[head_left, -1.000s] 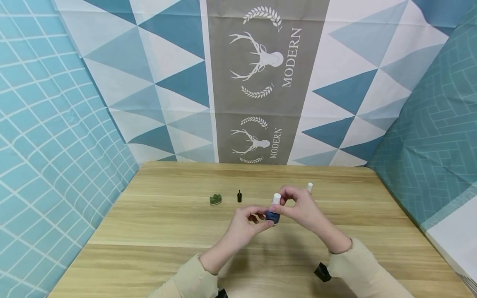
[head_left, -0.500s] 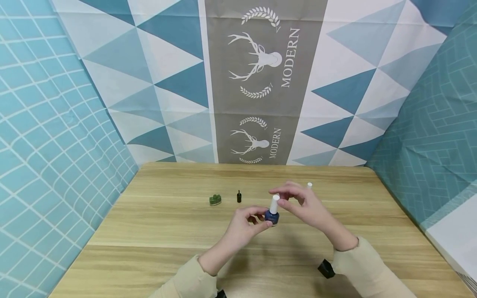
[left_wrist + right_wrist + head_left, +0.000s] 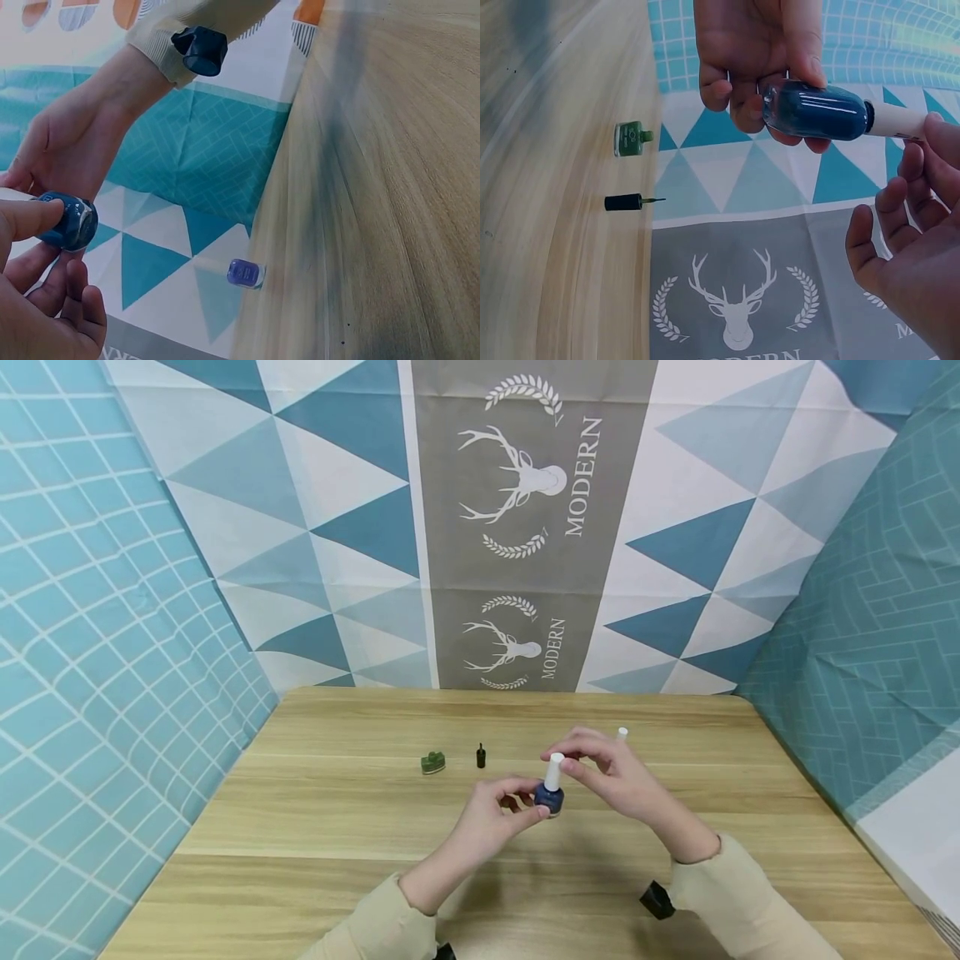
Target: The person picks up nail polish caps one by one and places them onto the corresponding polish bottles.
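The right hand (image 3: 617,778) has shifted outward; above the bench (image 3: 330,827), the left hand (image 3: 487,818) pinches a blue-filled bottle (image 3: 817,112). A green bottle (image 3: 630,139) stands open; only the left-wrist view bares a purple bottle's (image 3: 243,273) body. The right pinches the blue one's white cap (image 3: 554,772).

Booth-like indoor workspace, pale wood-grain rectangular desk (image 3: 330,835), light-blue white-gridded cloth (image 3: 112,635) at left, grey-blue-white deer-and-triangle-printed cloth (image 3: 495,560) behind, teal herringbone-patterned cloth (image 3: 877,643) at right.

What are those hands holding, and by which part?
A blue glass bottle: left hand pinches its rounded body, right hand pinches its tall white cap.
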Demonstrator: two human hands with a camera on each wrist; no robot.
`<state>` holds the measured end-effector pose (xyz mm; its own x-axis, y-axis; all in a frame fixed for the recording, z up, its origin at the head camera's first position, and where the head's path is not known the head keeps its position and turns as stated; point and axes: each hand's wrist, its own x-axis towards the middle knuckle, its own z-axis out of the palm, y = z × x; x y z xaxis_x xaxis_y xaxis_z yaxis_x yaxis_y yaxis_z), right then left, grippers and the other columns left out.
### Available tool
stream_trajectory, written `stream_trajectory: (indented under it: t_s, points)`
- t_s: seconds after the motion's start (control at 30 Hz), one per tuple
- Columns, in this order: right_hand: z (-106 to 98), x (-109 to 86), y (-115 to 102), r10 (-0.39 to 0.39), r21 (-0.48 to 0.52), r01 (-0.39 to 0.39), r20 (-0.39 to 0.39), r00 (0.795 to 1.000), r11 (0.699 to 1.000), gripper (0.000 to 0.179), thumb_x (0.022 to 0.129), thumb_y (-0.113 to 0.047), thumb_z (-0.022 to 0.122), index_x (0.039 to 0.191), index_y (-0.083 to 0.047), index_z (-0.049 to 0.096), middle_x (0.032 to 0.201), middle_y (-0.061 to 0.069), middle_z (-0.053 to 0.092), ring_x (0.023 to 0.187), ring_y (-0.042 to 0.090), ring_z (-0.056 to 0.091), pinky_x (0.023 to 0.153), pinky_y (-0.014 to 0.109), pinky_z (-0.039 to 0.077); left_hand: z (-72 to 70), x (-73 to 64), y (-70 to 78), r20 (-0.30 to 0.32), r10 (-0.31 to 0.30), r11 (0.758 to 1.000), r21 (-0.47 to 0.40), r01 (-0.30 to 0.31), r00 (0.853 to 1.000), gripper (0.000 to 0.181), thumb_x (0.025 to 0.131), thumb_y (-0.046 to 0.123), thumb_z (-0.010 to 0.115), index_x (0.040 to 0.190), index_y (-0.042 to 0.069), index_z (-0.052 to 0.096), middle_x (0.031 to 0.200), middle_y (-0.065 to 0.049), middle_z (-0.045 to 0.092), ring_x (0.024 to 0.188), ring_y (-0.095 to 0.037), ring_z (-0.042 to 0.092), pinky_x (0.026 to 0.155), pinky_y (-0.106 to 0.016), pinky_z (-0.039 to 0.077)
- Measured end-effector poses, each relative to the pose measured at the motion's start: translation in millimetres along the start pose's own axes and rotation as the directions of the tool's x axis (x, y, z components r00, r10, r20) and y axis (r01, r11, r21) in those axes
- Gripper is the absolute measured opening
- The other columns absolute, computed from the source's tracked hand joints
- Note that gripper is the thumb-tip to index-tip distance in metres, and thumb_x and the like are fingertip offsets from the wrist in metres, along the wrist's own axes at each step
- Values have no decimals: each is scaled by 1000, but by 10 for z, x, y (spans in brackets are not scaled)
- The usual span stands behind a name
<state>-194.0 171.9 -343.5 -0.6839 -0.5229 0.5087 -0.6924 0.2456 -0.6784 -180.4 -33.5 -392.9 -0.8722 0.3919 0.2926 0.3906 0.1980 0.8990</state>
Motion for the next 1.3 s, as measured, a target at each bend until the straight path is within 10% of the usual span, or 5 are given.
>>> stream_trajectory:
  t_s: [0.77, 1.0, 1.3]
  points:
    - [44, 4, 12, 47, 23, -45, -92, 995, 999, 15, 85, 1, 65, 95, -10, 67, 84, -2, 57, 78, 12, 51, 72, 25, 45, -52, -79, 455, -57, -75, 997, -31, 74, 996, 17, 76, 4, 76, 93, 2, 74, 88, -8, 71, 83, -32, 57, 67, -25, 45]
    - [81, 14, -5, 71, 29, -67, -144, 987, 997, 16, 81, 2, 69, 91, -10, 66, 81, -2, 54, 77, 13, 50, 73, 28, 44, -46, -78, 428, -77, -72, 997, -29, 70, 994, 18, 74, 4, 78, 92, 2, 74, 89, -8, 72, 83, -34, 57, 66, -24, 44]
    - [121, 18, 4, 93, 48, -86, -173, 980, 995, 16, 80, 0, 72, 87, -12, 64, 81, -1, 55, 77, 15, 50, 75, 26, 43, 21, -12, 49, -92, -58, 998, -10, 57, 994, 21, 73, 16, 81, 93, 14, 76, 86, 2, 71, 81, -24, 56, 65, -23, 45]
